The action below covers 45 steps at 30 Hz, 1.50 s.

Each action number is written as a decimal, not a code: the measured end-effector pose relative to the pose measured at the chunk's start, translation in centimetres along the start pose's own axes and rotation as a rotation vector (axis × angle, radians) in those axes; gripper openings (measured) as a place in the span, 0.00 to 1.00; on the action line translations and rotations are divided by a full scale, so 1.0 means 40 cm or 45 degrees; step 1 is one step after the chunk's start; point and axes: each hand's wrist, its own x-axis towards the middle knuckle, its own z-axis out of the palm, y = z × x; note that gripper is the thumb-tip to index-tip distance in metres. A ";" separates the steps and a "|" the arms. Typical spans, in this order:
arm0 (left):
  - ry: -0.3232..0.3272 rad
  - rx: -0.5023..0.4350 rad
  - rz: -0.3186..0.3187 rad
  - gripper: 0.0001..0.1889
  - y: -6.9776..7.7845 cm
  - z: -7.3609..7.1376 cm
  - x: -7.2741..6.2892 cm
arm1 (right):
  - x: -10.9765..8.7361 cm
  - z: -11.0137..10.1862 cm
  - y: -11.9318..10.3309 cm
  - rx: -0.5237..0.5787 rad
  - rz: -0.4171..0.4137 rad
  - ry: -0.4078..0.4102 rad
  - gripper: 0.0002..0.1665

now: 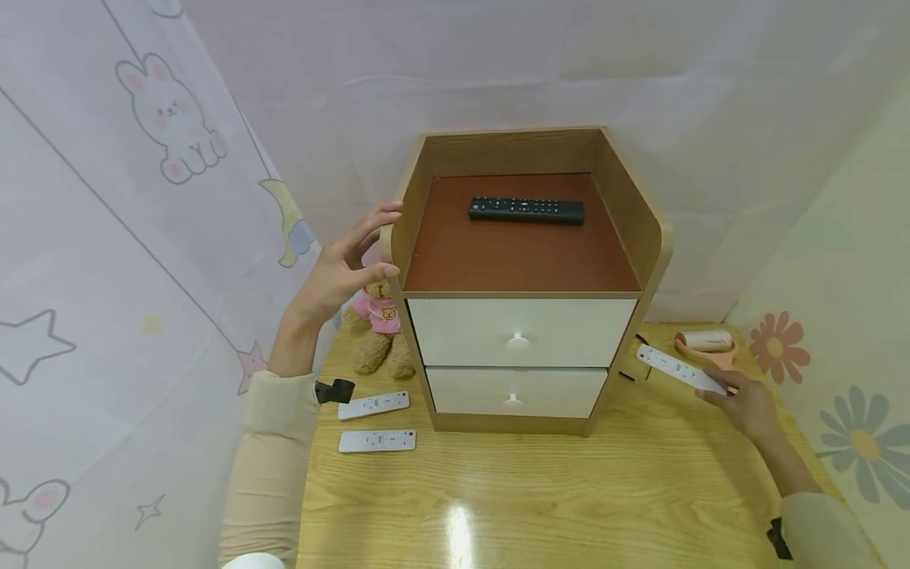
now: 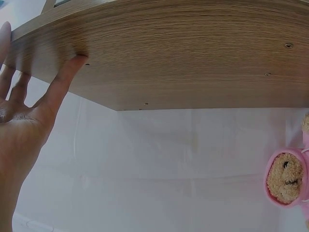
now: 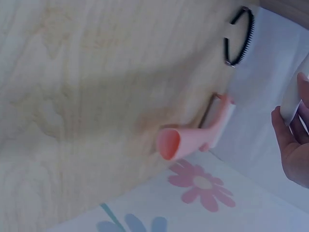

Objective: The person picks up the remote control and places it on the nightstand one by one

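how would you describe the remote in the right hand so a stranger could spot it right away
Start at the small wooden cabinet standing on the table. To the right of its drawers, the right hand holds a slim white remote, tilted. The other two white remotes lie flat on the cabinet's left.

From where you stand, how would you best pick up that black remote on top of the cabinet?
Probably from above and the open front. The black remote lies flat and crosswise on the cabinet's brown top, walled on both sides and behind. Pinch its long edges near the middle, where it should balance. The left hand is nearest; its thumb touches the left wall.
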 end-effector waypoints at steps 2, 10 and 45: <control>0.003 -0.004 -0.006 0.31 0.000 0.000 -0.001 | 0.007 -0.028 -0.016 0.000 -0.005 0.030 0.30; 0.003 -0.009 -0.006 0.31 0.001 0.001 -0.005 | 0.027 -0.126 -0.082 -0.017 0.013 0.102 0.29; -0.004 -0.010 -0.003 0.32 -0.003 -0.001 -0.001 | 0.115 -0.406 -0.300 -0.074 0.118 0.272 0.36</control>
